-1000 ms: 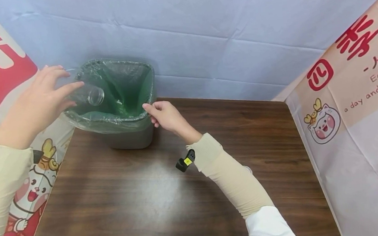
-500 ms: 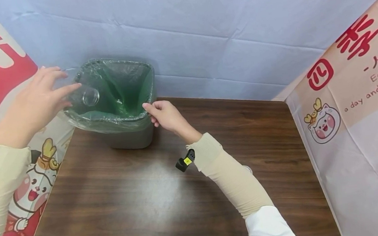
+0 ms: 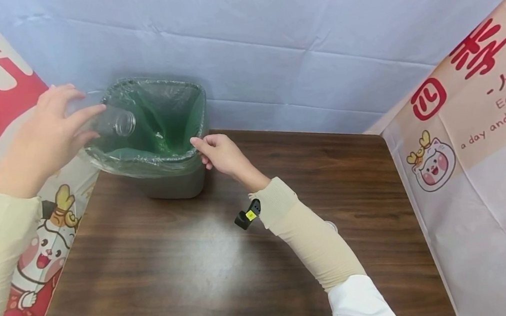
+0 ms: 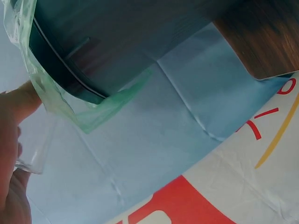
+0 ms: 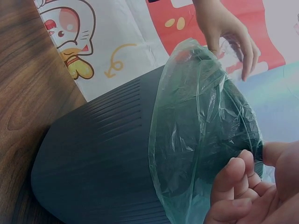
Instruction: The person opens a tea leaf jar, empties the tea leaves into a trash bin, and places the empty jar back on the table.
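Observation:
A dark grey trash bin stands at the table's back left, lined with a translucent green trash bag folded over its rim. My left hand holds a clear bottle by its body, thumb and fingers around it. The bottle leans over the bin's left rim, its round open mouth pointing into the bin. In the left wrist view only part of the bottle shows beside the fingers. At the front right corner of the bin, my right hand pinches the bagged rim between thumb and fingers.
The bin stands on a brown wood-grain table. A small round pale object is mostly hidden behind the right sleeve. Light blue cloth hangs at the back, with printed sheets at both sides. A black wrist camera sits at the right cuff.
The bottle's mouth swung slightly left, then back right and up, as my left hand shifted a little left. My right hand and the bin have stayed in place.

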Demonstrator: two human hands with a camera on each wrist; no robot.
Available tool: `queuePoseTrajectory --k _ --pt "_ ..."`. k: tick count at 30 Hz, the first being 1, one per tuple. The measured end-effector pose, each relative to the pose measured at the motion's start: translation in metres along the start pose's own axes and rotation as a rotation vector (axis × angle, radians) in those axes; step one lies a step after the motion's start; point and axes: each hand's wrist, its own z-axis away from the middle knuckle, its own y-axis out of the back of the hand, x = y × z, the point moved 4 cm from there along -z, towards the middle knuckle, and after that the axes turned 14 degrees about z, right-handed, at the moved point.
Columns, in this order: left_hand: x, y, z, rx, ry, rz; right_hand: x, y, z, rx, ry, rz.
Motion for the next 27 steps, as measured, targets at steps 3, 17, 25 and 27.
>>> queuePoseTrajectory --k 3,17,25,27 --pt "-0.0012 0.0007 0.0001 -0.013 -0.002 -0.027 0.0004 0.0001 -0.0005 -0.001 0.0 -0.002" --pt "0.0012 -0.0008 0.0029 -0.021 -0.03 0.012 -0.0001 0.0001 0.0006 -0.006 -0.001 0.001" --pt "0.0037 0.0 0.0013 -0.072 0.0 -0.025 -0.0001 0.0009 0.0006 0.003 0.0 -0.017" --pt "0.002 -0.0008 0.0026 -0.097 0.016 -0.039 0.0002 0.0 0.0004 0.002 0.002 -0.024"
